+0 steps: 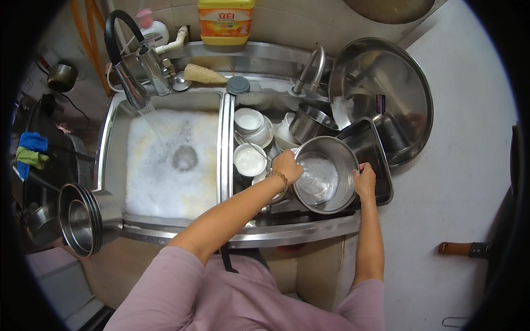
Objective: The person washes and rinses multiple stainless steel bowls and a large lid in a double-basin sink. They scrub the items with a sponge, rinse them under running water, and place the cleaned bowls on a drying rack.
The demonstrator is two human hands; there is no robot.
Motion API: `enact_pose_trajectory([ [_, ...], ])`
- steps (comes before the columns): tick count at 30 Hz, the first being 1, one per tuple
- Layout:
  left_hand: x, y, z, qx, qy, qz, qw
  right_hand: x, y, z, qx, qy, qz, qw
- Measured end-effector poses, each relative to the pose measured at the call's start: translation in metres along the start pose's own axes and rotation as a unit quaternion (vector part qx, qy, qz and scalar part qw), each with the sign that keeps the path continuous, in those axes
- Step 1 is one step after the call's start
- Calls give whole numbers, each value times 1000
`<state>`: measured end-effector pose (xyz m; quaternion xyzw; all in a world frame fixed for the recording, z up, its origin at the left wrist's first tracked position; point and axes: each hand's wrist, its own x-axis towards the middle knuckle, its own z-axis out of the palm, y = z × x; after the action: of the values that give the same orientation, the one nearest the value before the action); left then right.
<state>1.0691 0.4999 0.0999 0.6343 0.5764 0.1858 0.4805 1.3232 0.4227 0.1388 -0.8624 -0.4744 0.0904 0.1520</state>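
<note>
Both my hands grip a round stainless steel pot (325, 176) by its opposite sides, over the right sink basin. My left hand (287, 166) is closed at its left rim, and my right hand (365, 181) holds its right side. The pot's inside faces up at me, with no food in it. Below and left of it, white bowls (250, 159) and a white cup (285, 123) crowd the basin. A smaller steel pot (312, 122) leans behind it. A dark rectangular metal tray (383, 182) lies beneath its right side.
Water runs from the black-necked faucet (128, 82) into the foam-filled left basin (207, 101). A second faucet (311, 68) rises behind the right basin. A large round steel pan (422, 99) leans at right. Nested steel pots (85, 219) stand at left. A loofah (203, 74) lies on the back ledge.
</note>
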Motion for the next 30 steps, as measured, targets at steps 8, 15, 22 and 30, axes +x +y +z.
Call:
enact_pose_trajectory([
  [8,-9,12,-8,-25,-33,-15,999,-12,2,-21,-5,1,-14,1000],
  [15,-12,26,-10,-51,-90,-43,994,-15,2,-37,-22,-33,42,998],
  [22,-15,30,-9,-73,-78,-31,994,-10,19,-36,112,-108,95,983],
  [30,-15,27,-12,-92,-67,-21,993,-12,19,-49,47,-119,62,990],
])
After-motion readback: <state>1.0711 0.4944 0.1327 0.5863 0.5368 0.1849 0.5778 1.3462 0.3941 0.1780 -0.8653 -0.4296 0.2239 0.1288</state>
